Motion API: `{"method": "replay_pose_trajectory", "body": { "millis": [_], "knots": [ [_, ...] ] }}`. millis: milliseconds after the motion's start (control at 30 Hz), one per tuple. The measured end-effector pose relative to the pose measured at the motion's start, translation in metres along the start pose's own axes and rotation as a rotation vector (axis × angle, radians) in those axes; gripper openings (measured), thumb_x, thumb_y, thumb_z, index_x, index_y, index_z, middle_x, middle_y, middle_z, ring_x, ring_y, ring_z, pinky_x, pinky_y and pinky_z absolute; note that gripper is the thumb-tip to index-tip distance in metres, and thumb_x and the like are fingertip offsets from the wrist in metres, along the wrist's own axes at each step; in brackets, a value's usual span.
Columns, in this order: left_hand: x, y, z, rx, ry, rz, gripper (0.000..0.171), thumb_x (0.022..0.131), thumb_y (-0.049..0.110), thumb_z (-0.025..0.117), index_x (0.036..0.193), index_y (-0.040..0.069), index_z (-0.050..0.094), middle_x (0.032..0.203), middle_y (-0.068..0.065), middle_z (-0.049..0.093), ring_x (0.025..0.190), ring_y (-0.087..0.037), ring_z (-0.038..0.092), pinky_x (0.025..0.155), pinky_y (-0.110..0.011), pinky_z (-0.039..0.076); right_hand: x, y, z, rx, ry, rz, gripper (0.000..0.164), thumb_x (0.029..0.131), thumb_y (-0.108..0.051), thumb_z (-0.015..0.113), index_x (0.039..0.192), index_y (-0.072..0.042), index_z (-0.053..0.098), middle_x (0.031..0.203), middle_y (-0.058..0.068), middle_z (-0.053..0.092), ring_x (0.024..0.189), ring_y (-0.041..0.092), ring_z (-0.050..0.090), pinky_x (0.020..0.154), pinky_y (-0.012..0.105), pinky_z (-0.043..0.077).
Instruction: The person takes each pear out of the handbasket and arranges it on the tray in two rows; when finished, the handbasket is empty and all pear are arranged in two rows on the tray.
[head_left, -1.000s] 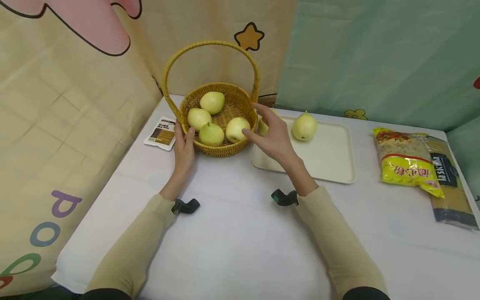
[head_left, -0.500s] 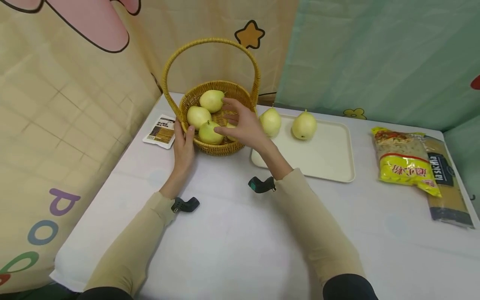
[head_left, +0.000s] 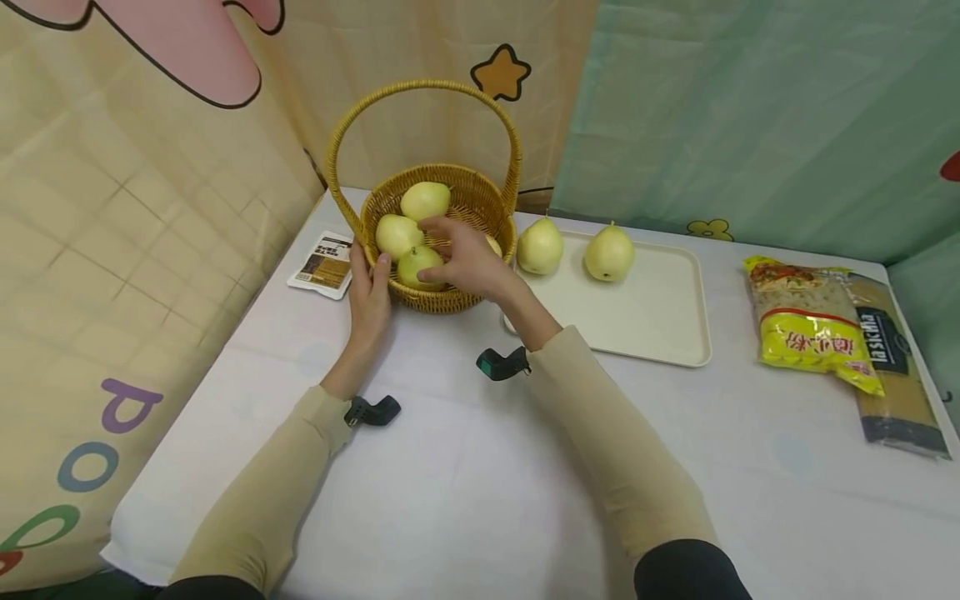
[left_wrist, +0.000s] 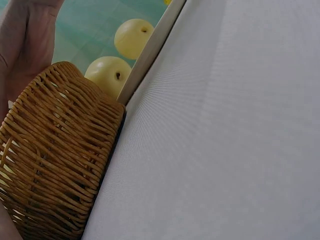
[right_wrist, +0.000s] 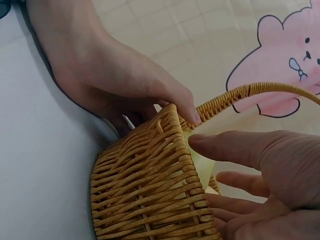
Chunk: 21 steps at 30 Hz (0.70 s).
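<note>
A woven basket (head_left: 442, 302) with a tall arched handle holds several pale green pears. My left hand (head_left: 367, 304) grips its left side, thumb over the rim and fingers outside, as the right wrist view also shows. My right hand (head_left: 472, 260) reaches over the front rim into the basket. Its thumb and spread fingers (right_wrist: 235, 186) stand on either side of the front pear (head_left: 417, 268), thumb tip right at it. Another pear (head_left: 493, 245) is mostly hidden behind this hand. Two more pears (head_left: 397, 237) (head_left: 425, 201) lie farther left and back.
A cream tray (head_left: 652, 321) beside the basket bears two pears (head_left: 540, 247) (head_left: 609, 253). A small white-and-brown packet (head_left: 324, 265) lies left of the basket. At the right are a yellow food bag (head_left: 813, 325) and a long flat package (head_left: 903, 400). Curtains hang behind the table.
My right hand has moved left from the basket's right rim, over the right-hand pear, to the front pear. My left hand has stayed on the basket.
</note>
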<state>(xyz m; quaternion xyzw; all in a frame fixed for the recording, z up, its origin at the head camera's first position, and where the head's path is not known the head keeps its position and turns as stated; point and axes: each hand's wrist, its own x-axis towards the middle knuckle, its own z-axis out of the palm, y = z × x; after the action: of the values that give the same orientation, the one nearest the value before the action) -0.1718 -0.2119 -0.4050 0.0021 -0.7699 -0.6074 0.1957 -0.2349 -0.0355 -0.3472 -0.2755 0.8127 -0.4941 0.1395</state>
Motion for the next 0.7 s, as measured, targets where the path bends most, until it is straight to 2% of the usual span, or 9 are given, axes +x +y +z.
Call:
{"method": "replay_pose_trajectory", "body": {
  "millis": [100, 233, 467, 700],
  "knots": [
    [0.000, 0.001, 0.001, 0.014, 0.012, -0.005, 0.066, 0.112, 0.018, 0.044, 0.168, 0.001, 0.013, 0.171, -0.023, 0.026, 0.159, -0.034, 0.027, 0.131, -0.045, 0.023, 0.005, -0.001, 0.003, -0.083, -0.028, 0.062, 0.069, 0.091, -0.011, 0.083, 0.152, -0.003, 0.051, 0.155, 0.016, 0.055, 0.146, 0.032, 0.051, 0.120, 0.042, 0.043],
    [0.000, 0.002, 0.002, 0.024, 0.023, -0.011, 0.064, 0.112, 0.017, 0.044, 0.167, 0.000, 0.016, 0.170, -0.023, 0.029, 0.158, -0.034, 0.029, 0.131, -0.044, 0.023, 0.010, 0.000, 0.007, -0.113, -0.045, 0.123, 0.065, 0.091, -0.015, 0.084, 0.149, -0.005, 0.054, 0.153, 0.016, 0.057, 0.146, 0.029, 0.050, 0.120, 0.041, 0.042],
    [0.000, 0.002, 0.003, 0.016, 0.013, -0.021, 0.064, 0.113, 0.018, 0.043, 0.168, 0.002, 0.015, 0.171, -0.022, 0.027, 0.159, -0.033, 0.027, 0.130, -0.044, 0.024, 0.014, 0.002, 0.008, -0.155, -0.044, 0.115, 0.063, 0.090, -0.021, 0.086, 0.141, 0.000, 0.057, 0.148, 0.017, 0.059, 0.138, 0.031, 0.055, 0.114, 0.042, 0.047],
    [0.000, 0.001, 0.002, 0.032, 0.027, -0.025, 0.062, 0.114, 0.022, 0.038, 0.169, 0.003, 0.013, 0.173, -0.019, 0.024, 0.160, -0.028, 0.024, 0.131, -0.038, 0.020, 0.016, -0.001, 0.010, -0.270, -0.035, 0.100, 0.062, 0.088, -0.025, 0.087, 0.137, 0.000, 0.059, 0.142, 0.014, 0.062, 0.128, 0.027, 0.057, 0.107, 0.039, 0.047]
  ]
}}
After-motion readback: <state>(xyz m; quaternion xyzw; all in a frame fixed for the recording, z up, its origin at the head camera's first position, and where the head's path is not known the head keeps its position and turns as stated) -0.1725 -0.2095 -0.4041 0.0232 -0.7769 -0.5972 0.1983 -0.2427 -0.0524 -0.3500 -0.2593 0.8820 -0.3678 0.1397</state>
